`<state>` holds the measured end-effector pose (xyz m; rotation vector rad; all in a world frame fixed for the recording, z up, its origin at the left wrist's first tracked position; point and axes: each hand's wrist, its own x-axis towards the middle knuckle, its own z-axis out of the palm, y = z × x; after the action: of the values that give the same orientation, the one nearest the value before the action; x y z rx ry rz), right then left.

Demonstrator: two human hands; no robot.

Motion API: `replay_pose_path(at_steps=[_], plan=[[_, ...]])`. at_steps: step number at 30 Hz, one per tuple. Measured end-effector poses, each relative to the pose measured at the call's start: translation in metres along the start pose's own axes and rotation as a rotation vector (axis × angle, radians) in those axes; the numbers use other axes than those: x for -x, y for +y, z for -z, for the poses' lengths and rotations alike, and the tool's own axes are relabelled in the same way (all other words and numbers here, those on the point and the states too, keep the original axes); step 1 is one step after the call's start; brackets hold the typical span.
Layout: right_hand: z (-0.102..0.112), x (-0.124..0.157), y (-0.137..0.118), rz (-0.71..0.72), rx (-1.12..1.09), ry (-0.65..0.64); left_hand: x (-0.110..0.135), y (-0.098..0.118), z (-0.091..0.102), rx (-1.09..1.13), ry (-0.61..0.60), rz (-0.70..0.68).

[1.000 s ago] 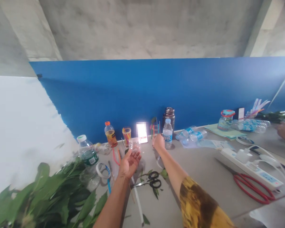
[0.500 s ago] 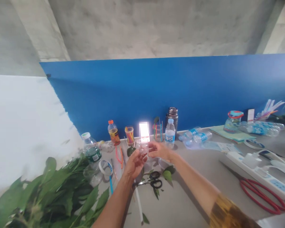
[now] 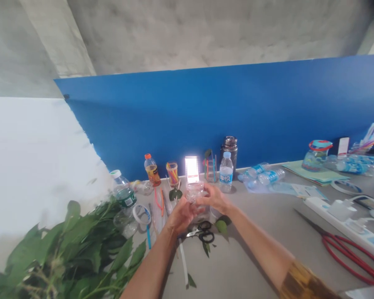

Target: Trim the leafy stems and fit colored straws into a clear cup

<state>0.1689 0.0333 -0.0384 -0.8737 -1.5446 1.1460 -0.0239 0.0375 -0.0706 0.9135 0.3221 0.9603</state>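
Note:
Between my two hands is a clear plastic piece (image 3: 194, 190), like the cut part of a bottle, in front of a brightly lit phone screen (image 3: 192, 169). My left hand (image 3: 182, 214) has its curled fingers under and against the piece's left side. From the right, my right hand (image 3: 215, 198) grips its side with bent fingers. Just below my hands lie small black-handled scissors (image 3: 206, 237), with cut green leaves (image 3: 221, 226) around them. A white strip (image 3: 183, 262) runs toward me on the table.
Leafy branches (image 3: 68, 253) cover the left front. An orange-capped bottle (image 3: 152, 170), a cup of coloured sticks (image 3: 172, 173), a blue-capped water bottle (image 3: 226, 173) and a dark thermos (image 3: 230, 150) stand along the blue partition (image 3: 162, 112). Red-handled shears (image 3: 349, 253) lie beside a power strip (image 3: 345, 220) at right.
My view has turned slightly, so the table things sit a little differently. The clear piece shows more fully above my fingers, and my hands have drawn closer around it.

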Motion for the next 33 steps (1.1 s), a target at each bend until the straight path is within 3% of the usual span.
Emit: replay_pose_path(at_steps=[2,6,10,15,18,20,22,24,28,33], plan=[[0.003,-0.002,0.000,0.002,0.054,0.025,-0.001,0.002,0.002,-0.018,-0.005,-0.035],[0.010,-0.007,-0.001,0.015,0.286,0.024,-0.004,0.007,-0.001,-0.167,0.163,-0.118],[0.017,-0.009,-0.002,0.041,0.442,-0.001,-0.006,0.009,-0.008,-0.302,0.249,-0.132],[0.031,-0.003,-0.006,0.033,0.266,-0.174,-0.007,0.005,-0.015,-0.254,0.253,-0.099],[0.042,0.000,-0.001,0.004,0.205,-0.139,-0.009,0.000,-0.018,-0.246,0.221,-0.084],[0.049,0.001,0.008,-0.029,0.343,-0.034,-0.010,-0.001,-0.016,-0.272,0.226,-0.090],[0.057,0.002,0.021,-0.099,0.651,0.061,-0.011,-0.002,-0.011,-0.320,0.246,-0.085],[0.063,0.004,0.035,-0.175,0.924,0.060,-0.011,-0.004,-0.006,-0.363,0.247,-0.064],[0.066,0.008,0.056,-0.181,1.030,0.023,-0.010,-0.008,0.000,-0.437,0.266,-0.043],[0.069,0.010,0.062,-0.138,1.038,0.030,-0.010,-0.010,-0.001,-0.477,0.329,-0.139]])
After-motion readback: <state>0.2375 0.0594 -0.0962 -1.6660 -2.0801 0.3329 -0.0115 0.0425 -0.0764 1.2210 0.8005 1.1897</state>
